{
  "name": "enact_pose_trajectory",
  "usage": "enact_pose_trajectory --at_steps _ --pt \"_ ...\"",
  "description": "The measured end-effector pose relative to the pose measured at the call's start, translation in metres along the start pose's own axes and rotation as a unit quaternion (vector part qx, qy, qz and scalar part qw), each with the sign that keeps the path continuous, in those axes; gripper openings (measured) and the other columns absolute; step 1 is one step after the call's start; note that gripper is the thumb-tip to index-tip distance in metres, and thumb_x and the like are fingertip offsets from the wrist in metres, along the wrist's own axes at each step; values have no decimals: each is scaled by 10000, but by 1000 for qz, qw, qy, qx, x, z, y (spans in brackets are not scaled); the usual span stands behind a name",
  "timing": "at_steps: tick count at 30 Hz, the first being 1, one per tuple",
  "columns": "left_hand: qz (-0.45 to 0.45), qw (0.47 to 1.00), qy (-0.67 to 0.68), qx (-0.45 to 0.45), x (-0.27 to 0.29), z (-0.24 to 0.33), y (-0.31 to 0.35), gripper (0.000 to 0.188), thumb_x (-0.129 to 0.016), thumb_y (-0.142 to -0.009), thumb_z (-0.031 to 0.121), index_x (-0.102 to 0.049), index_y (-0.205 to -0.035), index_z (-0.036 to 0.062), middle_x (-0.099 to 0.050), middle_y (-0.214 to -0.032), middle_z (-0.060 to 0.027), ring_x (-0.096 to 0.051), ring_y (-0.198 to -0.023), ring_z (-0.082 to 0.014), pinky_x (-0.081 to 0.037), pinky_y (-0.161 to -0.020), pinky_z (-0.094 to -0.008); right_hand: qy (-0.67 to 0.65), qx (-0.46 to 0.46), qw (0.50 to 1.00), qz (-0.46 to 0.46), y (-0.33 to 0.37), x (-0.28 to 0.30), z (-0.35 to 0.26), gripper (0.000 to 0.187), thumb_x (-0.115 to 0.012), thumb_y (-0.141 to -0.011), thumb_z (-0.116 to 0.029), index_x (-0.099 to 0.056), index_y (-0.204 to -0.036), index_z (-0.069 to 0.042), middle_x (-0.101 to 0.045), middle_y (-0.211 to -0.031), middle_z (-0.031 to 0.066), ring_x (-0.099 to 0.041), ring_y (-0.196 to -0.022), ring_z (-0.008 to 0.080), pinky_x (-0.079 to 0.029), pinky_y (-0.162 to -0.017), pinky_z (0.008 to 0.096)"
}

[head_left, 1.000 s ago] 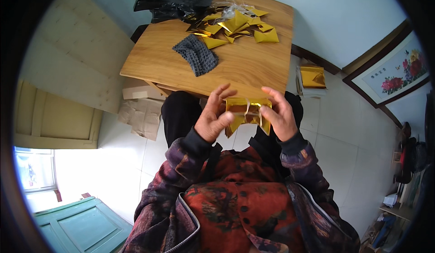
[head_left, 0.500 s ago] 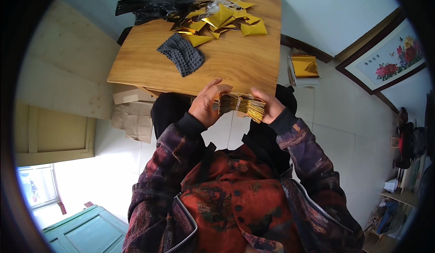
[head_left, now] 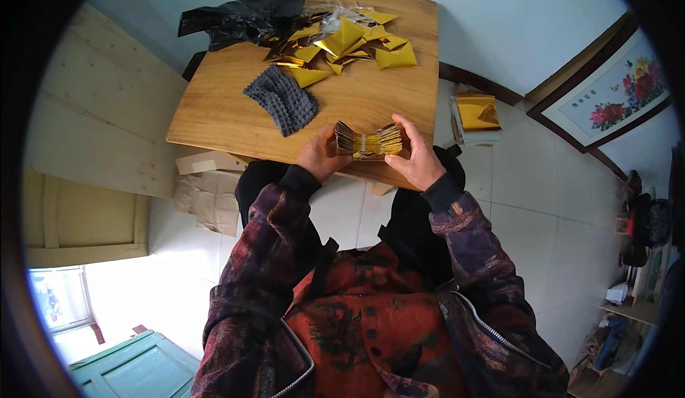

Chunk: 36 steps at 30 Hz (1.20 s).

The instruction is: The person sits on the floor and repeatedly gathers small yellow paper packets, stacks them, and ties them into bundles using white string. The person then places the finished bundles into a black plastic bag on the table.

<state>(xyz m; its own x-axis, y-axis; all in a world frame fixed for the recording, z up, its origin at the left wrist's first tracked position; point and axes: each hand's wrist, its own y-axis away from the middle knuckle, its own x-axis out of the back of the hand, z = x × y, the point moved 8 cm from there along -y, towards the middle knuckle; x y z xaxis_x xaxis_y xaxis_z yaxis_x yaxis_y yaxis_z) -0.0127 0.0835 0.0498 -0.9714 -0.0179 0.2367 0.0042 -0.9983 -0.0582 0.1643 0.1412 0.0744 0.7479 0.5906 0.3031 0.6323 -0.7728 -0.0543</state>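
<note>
A bundle of folded gold foil paper, bound round its middle by a pale band, is at the near edge of the wooden table. Its two ends fan out wider than the tied waist. My left hand grips the left end, and my right hand has thumb and fingers around the right end. Farther back on the tabletop lies a heap of folded gold paper pieces. Left of the bundle rests a dark grey waffle-textured cloth.
A crumpled black plastic bag and clear plastic wrap lie at the table's back. A stack of gold sheets is on the floor to the right. Brown cardboard lies below the table's left side. A framed flower picture leans at right.
Both hands have carried the bundle away from me, up to the table's near edge. The bundle is turned more level, and the right hand's fingers have spread around its end.
</note>
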Motion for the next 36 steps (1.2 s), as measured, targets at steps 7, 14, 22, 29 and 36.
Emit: enact_pose_trajectory --at_steps 7,14,22,29,36 --pt "74 997 13 24 2 -41 -15 511 -733 -707 67 -505 -1164 54 -587 -1081 -138 -539 -1073 -281 -404 -969 -333 99 50 993 46 -9 -8 17 563 -655 -795 -56 -432 -1311 -23 -573 -1144 169 -564 -1076 309 -444 -933 366" --pt "91 988 -113 -45 -1 -32 -11 819 -705 -721 75 -281 -1421 46 -485 -1316 -176 -436 -1256 -297 -325 -1051 -317 146 90 983 69 -10 -17 28 638 -586 -821 -22 -325 -1403 -19 -515 -1257 178 -520 -1168 306 -408 -989 345" --pt "45 963 267 9 -15 -10 -2 1043 -594 -690 -66 30 -1517 53 -194 -1508 -135 -232 -1378 -202 -206 -1103 -270 -230 66 968 75 -6 -37 25 890 -435 -672 109 -117 -1491 -32 -356 -1403 121 -372 -1283 196 -287 -1082 306" --pt "32 962 269 14 -17 -6 -4 1044 -600 -683 -61 13 -1518 63 -198 -1510 -127 -226 -1384 -212 -205 -1106 -278 -249 62 964 74 -8 -42 18 890 -426 -680 127 -120 -1495 -54 -323 -1418 98 -359 -1300 197 -282 -1089 301" --pt "44 971 234 7 -18 -12 -2 1040 -633 -678 -66 -25 -1514 51 -230 -1507 -136 -238 -1388 -222 -205 -1125 -309 -245 55 965 71 -2 -43 21 866 -431 -696 116 -120 -1487 -48 -349 -1393 114 -362 -1298 209 -284 -1089 311"
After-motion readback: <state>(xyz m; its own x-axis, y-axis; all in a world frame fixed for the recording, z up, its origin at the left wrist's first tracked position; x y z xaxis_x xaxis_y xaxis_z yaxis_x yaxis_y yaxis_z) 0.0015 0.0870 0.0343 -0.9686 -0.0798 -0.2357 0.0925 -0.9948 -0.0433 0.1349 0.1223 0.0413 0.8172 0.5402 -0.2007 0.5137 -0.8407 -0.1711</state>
